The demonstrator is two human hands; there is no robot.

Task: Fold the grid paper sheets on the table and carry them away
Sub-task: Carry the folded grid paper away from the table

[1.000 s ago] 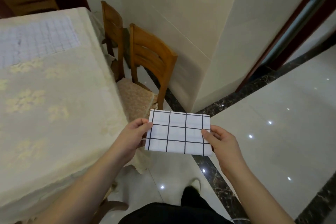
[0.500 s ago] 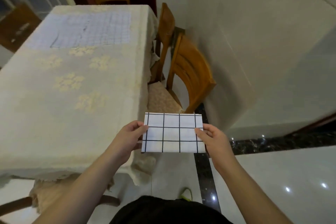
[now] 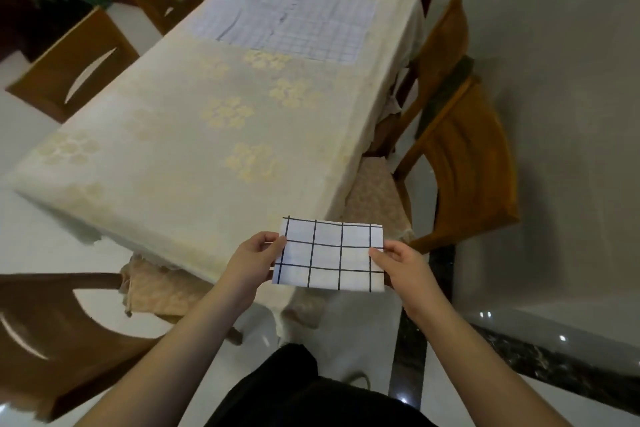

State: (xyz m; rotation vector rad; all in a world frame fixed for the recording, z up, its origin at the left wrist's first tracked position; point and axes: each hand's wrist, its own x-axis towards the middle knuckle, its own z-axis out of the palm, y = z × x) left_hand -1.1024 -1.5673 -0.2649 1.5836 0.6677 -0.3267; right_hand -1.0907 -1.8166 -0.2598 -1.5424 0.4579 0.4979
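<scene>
A folded white sheet with bold black grid lines (image 3: 329, 255) hangs in the air just past the table's near right corner. My left hand (image 3: 254, 258) pinches its left edge and my right hand (image 3: 398, 262) pinches its right edge. A larger sheet with a fine blue grid (image 3: 291, 22) lies flat and slightly wrinkled at the far end of the table (image 3: 194, 121), which wears a cream floral cloth.
Wooden chairs stand around the table: two on the right (image 3: 464, 156), two on the left (image 3: 69, 62), one at the near left (image 3: 52, 333), one at the far end. A pale wall (image 3: 554, 114) runs along the right. The floor is glossy white tile with a dark strip.
The view has swung left from the wall and floor onto the whole table. Both hands keep the same hold on the folded sheet.
</scene>
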